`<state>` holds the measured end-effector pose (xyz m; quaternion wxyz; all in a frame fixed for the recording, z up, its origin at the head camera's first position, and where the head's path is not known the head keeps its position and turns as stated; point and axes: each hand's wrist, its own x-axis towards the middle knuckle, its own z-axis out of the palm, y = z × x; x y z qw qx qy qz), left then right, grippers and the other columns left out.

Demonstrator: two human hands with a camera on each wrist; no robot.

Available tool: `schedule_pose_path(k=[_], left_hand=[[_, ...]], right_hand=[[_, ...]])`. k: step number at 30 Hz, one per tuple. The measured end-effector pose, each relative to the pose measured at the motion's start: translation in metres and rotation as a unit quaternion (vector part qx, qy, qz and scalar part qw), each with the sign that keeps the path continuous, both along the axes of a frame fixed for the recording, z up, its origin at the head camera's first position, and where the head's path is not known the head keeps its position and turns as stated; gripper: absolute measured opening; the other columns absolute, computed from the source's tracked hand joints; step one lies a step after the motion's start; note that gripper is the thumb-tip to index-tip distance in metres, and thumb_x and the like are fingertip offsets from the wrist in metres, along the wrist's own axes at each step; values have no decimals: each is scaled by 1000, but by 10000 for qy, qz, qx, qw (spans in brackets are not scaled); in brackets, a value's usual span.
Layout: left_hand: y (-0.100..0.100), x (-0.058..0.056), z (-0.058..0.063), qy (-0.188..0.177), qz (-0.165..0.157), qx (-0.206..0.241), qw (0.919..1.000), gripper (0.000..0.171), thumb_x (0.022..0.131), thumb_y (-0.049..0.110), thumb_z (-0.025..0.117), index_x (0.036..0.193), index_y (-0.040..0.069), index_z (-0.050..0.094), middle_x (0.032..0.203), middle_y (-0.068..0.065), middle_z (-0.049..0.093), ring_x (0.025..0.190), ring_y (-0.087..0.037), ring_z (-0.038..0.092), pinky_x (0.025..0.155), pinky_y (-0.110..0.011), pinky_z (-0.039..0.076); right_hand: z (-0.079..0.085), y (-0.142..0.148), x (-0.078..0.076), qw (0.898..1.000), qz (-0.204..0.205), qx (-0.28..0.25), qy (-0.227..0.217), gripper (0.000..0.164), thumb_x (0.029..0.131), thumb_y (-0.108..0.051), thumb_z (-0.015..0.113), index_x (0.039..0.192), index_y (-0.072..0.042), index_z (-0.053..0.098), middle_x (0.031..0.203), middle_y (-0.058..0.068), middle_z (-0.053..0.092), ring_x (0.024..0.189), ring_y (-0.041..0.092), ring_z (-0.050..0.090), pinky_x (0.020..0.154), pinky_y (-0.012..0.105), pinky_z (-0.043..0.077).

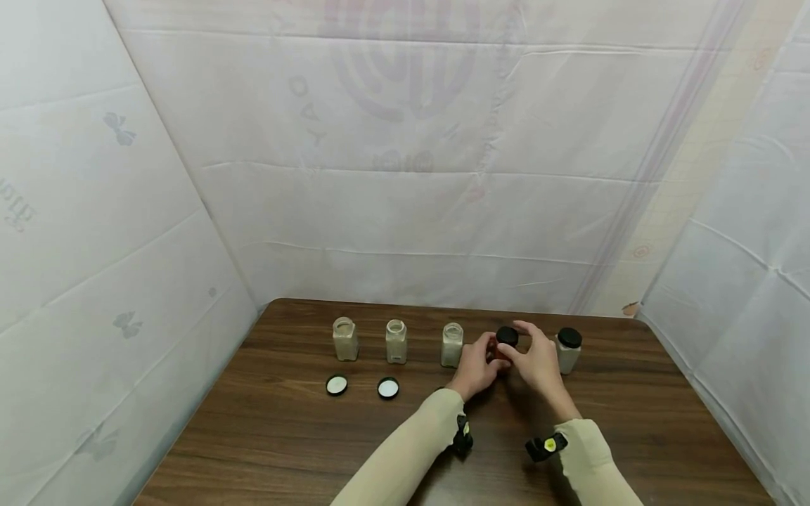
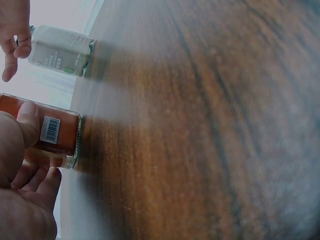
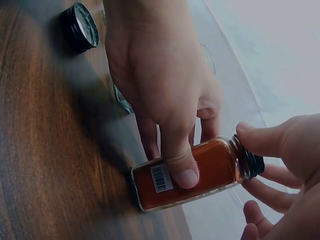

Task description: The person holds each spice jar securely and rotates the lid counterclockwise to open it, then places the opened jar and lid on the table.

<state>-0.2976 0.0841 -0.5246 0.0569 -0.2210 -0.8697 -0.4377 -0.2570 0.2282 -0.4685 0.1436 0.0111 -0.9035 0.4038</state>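
A square glass jar of red-brown powder (image 3: 215, 155) stands on the table, a barcode label on its side. My left hand (image 1: 476, 367) grips its body, thumb (image 3: 182, 167) across the front and fingers behind. At its top, my right hand (image 1: 536, 360) pinches the black lid (image 1: 507, 336) between thumb and fingers; in the right wrist view the lid (image 3: 251, 162) sits on the jar's neck. Just right of my right hand is a jar of pale powder (image 1: 567, 358) with its black lid (image 1: 569, 337) on. Its printed side (image 2: 60, 52) shows in the left wrist view.
Three lidless jars of pale powder, a left one (image 1: 345, 341), a middle one (image 1: 396, 343) and a right one (image 1: 452, 346), stand in a row. Two upturned lids (image 1: 337, 384) lie before them; another lid (image 3: 80, 27) is near my left wrist. White sheeting (image 1: 405, 211) surrounds the table (image 1: 278, 436).
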Motion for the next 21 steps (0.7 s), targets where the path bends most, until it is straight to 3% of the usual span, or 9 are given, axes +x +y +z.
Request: schedule_pose_path(k=[8, 21], left_hand=[[1, -1, -1, -80, 7, 20, 10000, 41, 94, 24, 78, 130, 14, 61, 112, -1, 73, 99, -10, 68, 85, -24, 55], [0, -1, -2, -128, -62, 195, 9997, 42, 95, 25, 77, 132, 14, 61, 115, -1, 74, 104, -11, 69, 88, -25, 55]], right_hand=[[-3, -1, 1, 9987, -409, -225, 217, 49, 89, -20, 83, 128, 2, 62, 118, 25, 65, 112, 43, 56, 96, 58, 43], [-5, -6, -2, 9978, -564, -276, 208, 46, 88, -21, 84, 123, 2, 64, 117, 26, 65, 111, 43, 56, 93, 55, 45]])
